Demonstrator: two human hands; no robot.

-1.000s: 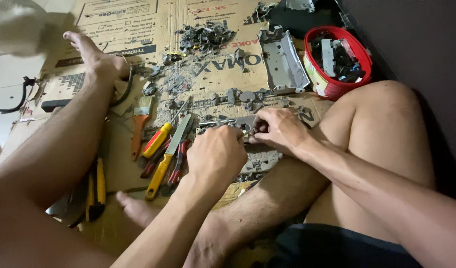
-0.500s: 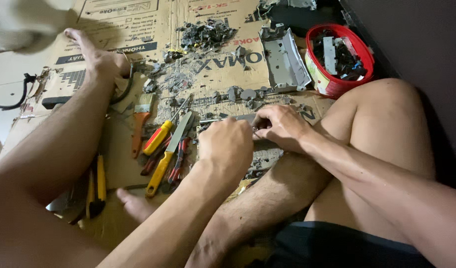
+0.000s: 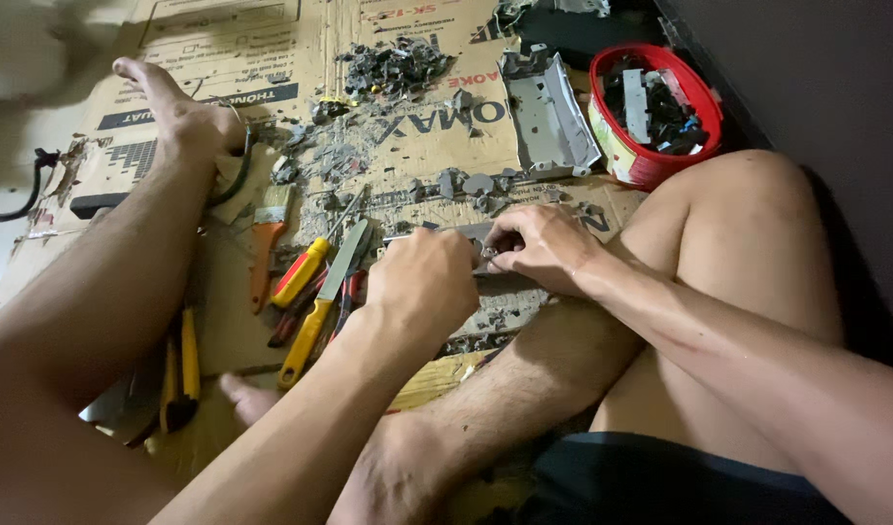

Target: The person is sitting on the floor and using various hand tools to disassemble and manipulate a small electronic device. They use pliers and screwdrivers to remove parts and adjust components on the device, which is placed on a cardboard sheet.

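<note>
I sit on flattened cardboard (image 3: 223, 58) with my legs spread. My left hand (image 3: 425, 282) and my right hand (image 3: 544, 248) meet over a flat grey metal part (image 3: 446, 231) in the middle of the view. Both hands close on it, the right with its fingertips pinching at its near edge. What exactly sits between the fingers is hidden. Left of my left hand lie a yellow-handled chisel (image 3: 320, 301), a red and yellow screwdriver (image 3: 306, 267) and red-handled pliers (image 3: 344, 292).
A red bowl (image 3: 651, 165) of dark scrap parts stands at the back right, beside a grey metal casing (image 3: 549, 117). A pile of grey fragments (image 3: 393, 68) lies farther back. A paintbrush (image 3: 267, 233) and yellow-handled cutters (image 3: 179, 369) lie at the left. A dark wall (image 3: 816, 78) borders the right.
My hands stay on the grey part with only slight shifts of the fingers. The view has tilted a little.
</note>
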